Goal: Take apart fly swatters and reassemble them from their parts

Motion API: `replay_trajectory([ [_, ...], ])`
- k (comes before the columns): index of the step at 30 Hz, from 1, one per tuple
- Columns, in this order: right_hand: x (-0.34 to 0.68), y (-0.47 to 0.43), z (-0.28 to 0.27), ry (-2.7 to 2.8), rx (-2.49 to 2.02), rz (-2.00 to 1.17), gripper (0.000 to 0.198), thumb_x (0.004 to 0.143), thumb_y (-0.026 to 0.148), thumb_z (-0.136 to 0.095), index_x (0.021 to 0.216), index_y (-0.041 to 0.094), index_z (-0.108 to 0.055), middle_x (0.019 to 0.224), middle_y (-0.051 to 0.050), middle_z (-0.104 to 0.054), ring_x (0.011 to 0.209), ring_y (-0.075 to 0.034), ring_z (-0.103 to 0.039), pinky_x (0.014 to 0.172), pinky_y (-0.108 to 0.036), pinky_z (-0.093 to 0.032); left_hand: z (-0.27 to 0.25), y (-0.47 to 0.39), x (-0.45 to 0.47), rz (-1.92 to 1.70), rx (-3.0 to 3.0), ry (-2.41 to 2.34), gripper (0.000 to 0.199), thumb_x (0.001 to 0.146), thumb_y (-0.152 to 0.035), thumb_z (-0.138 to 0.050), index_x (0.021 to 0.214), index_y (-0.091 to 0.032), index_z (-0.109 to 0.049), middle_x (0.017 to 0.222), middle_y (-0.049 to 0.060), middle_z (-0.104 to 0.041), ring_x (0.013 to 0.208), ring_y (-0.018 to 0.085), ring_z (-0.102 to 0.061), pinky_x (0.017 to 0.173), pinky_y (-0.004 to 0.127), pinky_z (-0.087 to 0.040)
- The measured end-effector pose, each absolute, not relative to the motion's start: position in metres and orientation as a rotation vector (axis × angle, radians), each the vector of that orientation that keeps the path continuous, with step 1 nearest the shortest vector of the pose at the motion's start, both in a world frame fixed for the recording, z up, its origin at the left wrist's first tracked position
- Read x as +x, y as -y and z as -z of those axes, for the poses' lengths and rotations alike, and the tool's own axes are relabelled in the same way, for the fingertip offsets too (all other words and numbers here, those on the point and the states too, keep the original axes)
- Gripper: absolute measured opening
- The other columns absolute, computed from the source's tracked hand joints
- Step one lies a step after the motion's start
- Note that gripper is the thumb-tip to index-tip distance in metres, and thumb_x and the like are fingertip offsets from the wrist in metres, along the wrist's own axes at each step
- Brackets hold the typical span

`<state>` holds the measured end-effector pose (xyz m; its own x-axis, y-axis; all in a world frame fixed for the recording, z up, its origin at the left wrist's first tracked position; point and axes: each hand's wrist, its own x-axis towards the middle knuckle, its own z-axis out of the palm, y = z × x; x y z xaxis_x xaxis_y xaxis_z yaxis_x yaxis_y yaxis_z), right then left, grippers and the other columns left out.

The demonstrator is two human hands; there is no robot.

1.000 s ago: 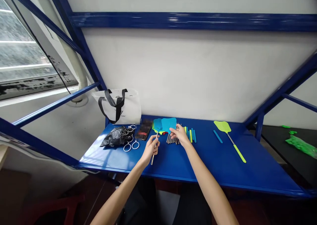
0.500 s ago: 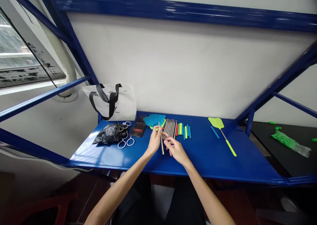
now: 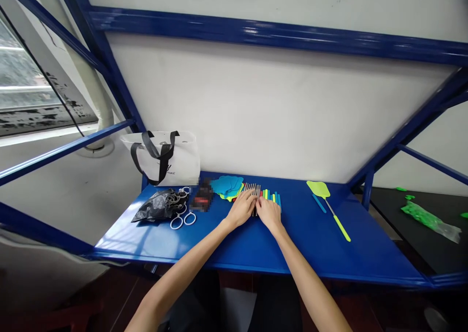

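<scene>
A row of thin metal rods (image 3: 251, 186) lies side by side on the blue table, partly covered by my hands. My left hand (image 3: 242, 208) rests over the rods with its fingers bent around them. Against its fingertips, my right hand (image 3: 269, 212) is closed at the row's right side, gripping at the rods too. Red, yellow-green and blue handles (image 3: 274, 196) lie just beyond my right hand, partly covered by it. To the left of the rods is a pile of blue swatter heads (image 3: 227, 185) with yellow-green ones (image 3: 236, 193) under it.
An assembled yellow-green fly swatter (image 3: 319, 189) lies at right beside a lone blue handle (image 3: 319, 204). At left are a black plastic bag (image 3: 153, 207) with white rings (image 3: 176, 222) and a white tote bag (image 3: 183, 159). Blue frame bars (image 3: 256, 27) surround the table (image 3: 204, 244).
The single rod my left hand held tilted in front of the row is now down among the other rods. Both hands have moved together onto the row.
</scene>
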<state>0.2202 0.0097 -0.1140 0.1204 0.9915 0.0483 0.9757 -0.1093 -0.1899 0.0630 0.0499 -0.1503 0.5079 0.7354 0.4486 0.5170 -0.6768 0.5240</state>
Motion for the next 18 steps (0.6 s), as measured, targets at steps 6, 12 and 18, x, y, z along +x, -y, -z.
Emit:
replay_trajectory([
  [6,0.293,-0.029,0.108,1.734,-2.196,0.131,0.046,0.118,0.042,-0.039,0.098,0.021,-0.076,0.096,-0.009,-0.078,0.082,-0.02,-0.07,0.069,-0.027,-0.037,0.156,-0.057,0.071,-0.823,2.557,-0.953,0.039,0.115,-0.041,-0.047,0.144,-0.026,-0.068,0.161,0.012,-0.061,0.156,0.031,-0.051,0.135,0.061,-0.031],
  [12,0.428,-0.011,0.114,1.221,-2.453,0.493,0.036,0.112,0.034,-0.043,0.121,0.016,-0.073,0.12,-0.021,-0.07,0.115,-0.032,-0.062,0.082,-0.036,-0.045,0.165,-0.053,0.071,-0.749,2.542,-0.97,0.047,0.116,-0.046,-0.044,0.156,-0.026,-0.062,0.166,0.012,-0.057,0.16,0.032,-0.047,0.137,0.065,-0.022],
  [18,0.482,0.008,0.142,0.999,-2.709,0.117,0.042,0.108,0.05,-0.045,0.125,0.02,-0.069,0.13,-0.024,-0.065,0.126,-0.042,-0.061,0.098,-0.056,-0.051,0.158,-0.05,0.069,-0.744,2.508,-0.95,0.05,0.116,-0.052,-0.041,0.159,-0.034,-0.061,0.168,0.009,-0.056,0.162,0.031,-0.044,0.139,0.062,-0.017],
])
